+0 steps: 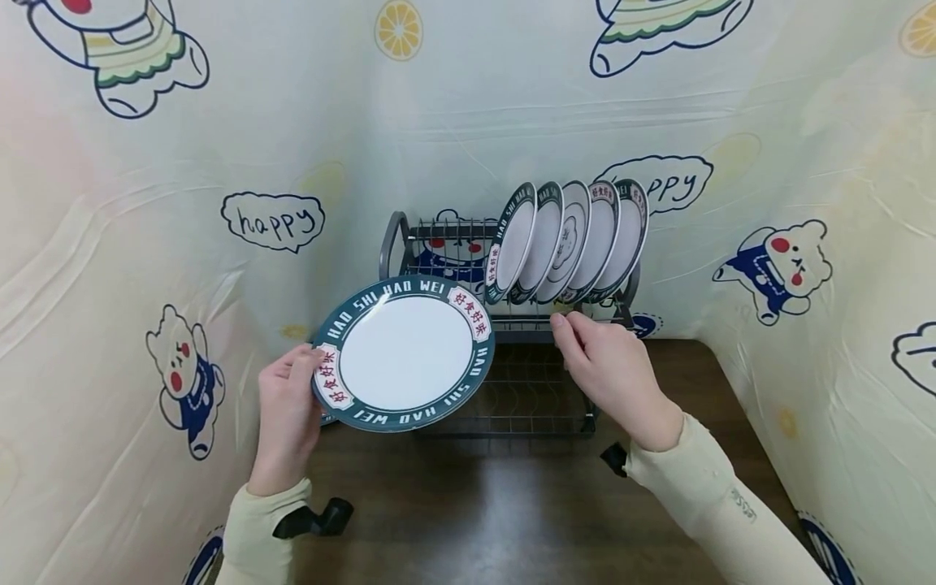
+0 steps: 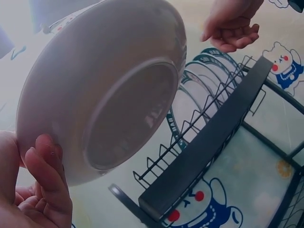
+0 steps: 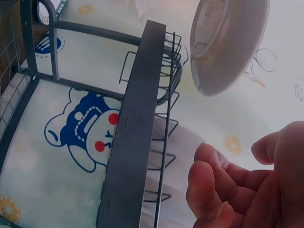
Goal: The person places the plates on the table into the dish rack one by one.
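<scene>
My left hand (image 1: 288, 410) pinches the left rim of a white plate (image 1: 405, 353) with a dark green lettered border. The plate is tilted, its white face towards the head camera, in front of the rack's left part. Its pale underside shows in the left wrist view. Several similar plates (image 1: 512, 236) stand on edge in the right half of the upper tier of a dark dish rack (image 1: 395, 236). Close in front of them, my right hand (image 1: 610, 370) hovers with loosely bent fingers. In the right wrist view its thumb and fingers are apart, holding nothing.
The rack's lower wire tier (image 1: 512, 398) stands on a brown wooden table (image 1: 483, 504). A plate edge (image 1: 327, 420) peeks out beneath the held plate at the left. A pale cloth (image 1: 453, 114) with printed bears hangs behind and at both sides.
</scene>
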{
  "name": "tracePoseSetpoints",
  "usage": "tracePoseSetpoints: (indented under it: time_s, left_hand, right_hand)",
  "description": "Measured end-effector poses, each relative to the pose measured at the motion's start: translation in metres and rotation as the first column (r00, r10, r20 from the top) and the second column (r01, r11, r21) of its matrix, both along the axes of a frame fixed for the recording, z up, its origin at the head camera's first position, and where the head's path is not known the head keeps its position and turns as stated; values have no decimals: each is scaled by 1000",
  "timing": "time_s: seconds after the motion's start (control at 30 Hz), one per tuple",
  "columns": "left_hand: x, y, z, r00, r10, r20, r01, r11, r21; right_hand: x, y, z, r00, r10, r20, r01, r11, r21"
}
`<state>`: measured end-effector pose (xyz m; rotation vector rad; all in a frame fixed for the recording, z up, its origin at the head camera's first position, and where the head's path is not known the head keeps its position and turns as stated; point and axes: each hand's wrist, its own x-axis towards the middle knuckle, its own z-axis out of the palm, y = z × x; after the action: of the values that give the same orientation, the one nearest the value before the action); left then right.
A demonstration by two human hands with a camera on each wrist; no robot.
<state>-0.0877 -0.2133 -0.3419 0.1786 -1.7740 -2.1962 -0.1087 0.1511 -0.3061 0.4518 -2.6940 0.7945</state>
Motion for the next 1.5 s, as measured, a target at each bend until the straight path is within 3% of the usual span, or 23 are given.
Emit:
tracePoseSetpoints:
  time_s: [0.4, 0.7, 1.1, 1.23, 1.5]
  left_hand:
    - [-1, 17, -1, 997, -75, -10, 74, 997, -7]
    - [-1, 28, -6, 993, -113, -19, 113, 993, -27]
    - [-4, 42, -10, 994, -112, 13, 113, 992, -61]
    - [-4, 46, -11, 994, -109, 22, 111, 992, -67]
    - [-5, 47, -12, 993, -112, 41, 114, 992, -60]
  right_hand:
    - [3, -11, 0, 998, 43, 54, -40, 998, -57]
    - [5, -14, 1, 987, 68, 144, -53, 993, -104]
    - [4, -12, -5, 965, 118, 236, -71, 977, -199]
    - [2, -9, -9, 948, 154, 277, -78, 960, -268]
    - [-4, -6, -13, 888, 252, 385, -78, 907, -414]
